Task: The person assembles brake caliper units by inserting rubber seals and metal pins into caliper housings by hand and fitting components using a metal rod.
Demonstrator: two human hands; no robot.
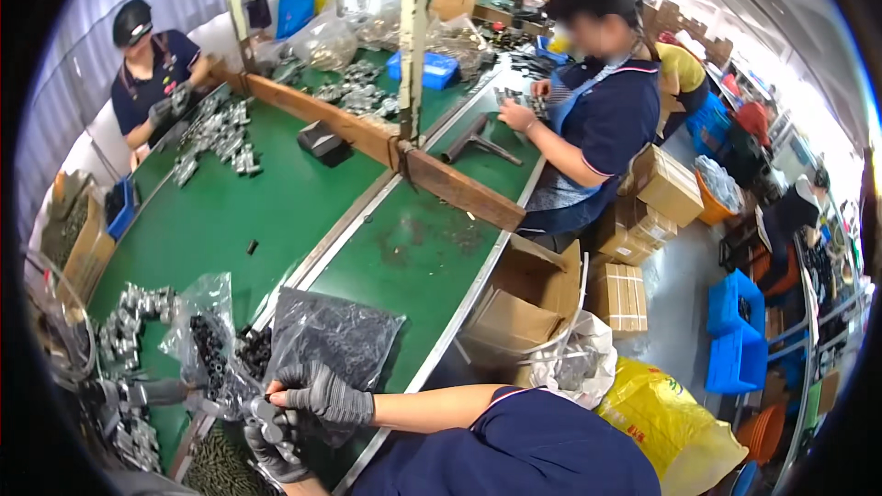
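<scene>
My left hand (278, 456), in a grey glove, is closed round a silver metal fitting (264, 411) near the lower edge. My right hand (323, 395) is gloved too, with bare fingertips. Its thumb and finger pinch a small black piece (274, 392) at the top of that fitting. Just beyond the hands lies a clear plastic bag (338, 329) of dark small parts. Beside it, an opened clear bag (208, 349) holds black rings, some spilling out. A heap of dark screws (220, 465) sits left of my left hand.
Silver fittings (131, 326) lie heaped at the left, near a metal fixture (152, 392). A wooden rail (322, 119) crosses the green bench (367, 253). Two co-workers (152, 83) (597, 119) handle parts beyond. An open carton (519, 298) and yellow bag (666, 418) stand at right.
</scene>
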